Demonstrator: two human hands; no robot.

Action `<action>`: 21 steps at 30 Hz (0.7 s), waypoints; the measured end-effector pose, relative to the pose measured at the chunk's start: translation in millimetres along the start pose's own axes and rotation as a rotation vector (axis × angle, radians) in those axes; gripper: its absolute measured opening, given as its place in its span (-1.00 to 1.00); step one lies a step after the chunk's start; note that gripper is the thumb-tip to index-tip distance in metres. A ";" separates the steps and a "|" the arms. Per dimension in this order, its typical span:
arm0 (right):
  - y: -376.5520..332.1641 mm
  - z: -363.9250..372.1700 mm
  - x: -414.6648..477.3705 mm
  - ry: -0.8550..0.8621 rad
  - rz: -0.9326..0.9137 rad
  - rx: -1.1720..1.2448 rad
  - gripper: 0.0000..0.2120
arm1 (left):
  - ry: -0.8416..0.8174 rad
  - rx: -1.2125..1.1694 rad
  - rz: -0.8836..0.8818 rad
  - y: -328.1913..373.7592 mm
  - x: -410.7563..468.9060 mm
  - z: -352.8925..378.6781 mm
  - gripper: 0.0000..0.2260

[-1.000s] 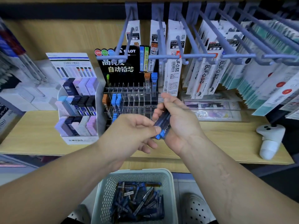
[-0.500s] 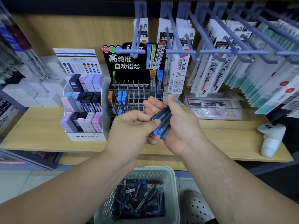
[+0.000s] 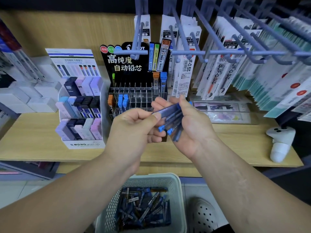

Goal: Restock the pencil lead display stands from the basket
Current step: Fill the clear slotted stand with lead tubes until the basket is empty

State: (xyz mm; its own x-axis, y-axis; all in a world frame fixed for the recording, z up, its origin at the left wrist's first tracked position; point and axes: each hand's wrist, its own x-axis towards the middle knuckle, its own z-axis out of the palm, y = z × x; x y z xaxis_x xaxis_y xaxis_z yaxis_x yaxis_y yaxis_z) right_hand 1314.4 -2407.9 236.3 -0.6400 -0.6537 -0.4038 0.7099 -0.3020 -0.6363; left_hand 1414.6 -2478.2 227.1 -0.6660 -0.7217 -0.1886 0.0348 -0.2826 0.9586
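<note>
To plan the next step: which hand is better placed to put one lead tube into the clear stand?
Left. The left hand pinches a single tube and is directly in front of the clear stand; the right hand holds the other tubes.

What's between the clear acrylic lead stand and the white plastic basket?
Head view: left hand pinching one blue-capped lead tube of the bundle in the right hand.

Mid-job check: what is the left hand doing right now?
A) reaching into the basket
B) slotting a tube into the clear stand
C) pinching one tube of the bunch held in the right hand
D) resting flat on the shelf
C: the left hand pinches the end of one blue lead tube of the bunch gripped in the right hand, above the basket.
</note>
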 end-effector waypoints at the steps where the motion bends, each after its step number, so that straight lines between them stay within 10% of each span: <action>1: 0.8 -1.3 0.9 0.025 0.008 -0.034 -0.66 | 0.027 0.006 0.016 -1.1 1.2 -0.7 -0.93; 15: -4.3 -11.4 4.3 0.025 0.136 -0.255 -0.83 | -0.009 0.847 0.879 -12.6 20.8 -24.8 -0.93; 21: -2.9 -19.7 4.5 -0.005 0.035 -0.450 -0.76 | -0.225 0.844 0.800 -15.4 23.9 -23.3 -0.91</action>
State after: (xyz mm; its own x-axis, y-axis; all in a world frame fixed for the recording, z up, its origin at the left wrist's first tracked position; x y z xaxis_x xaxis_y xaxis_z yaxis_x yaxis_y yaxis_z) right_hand 1303.7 -2396.3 223.4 -0.6157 -0.6617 -0.4279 0.5317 0.0519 -0.8453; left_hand 1415.5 -2505.9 202.8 -0.7976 -0.3528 0.4892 0.0541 0.7660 0.6406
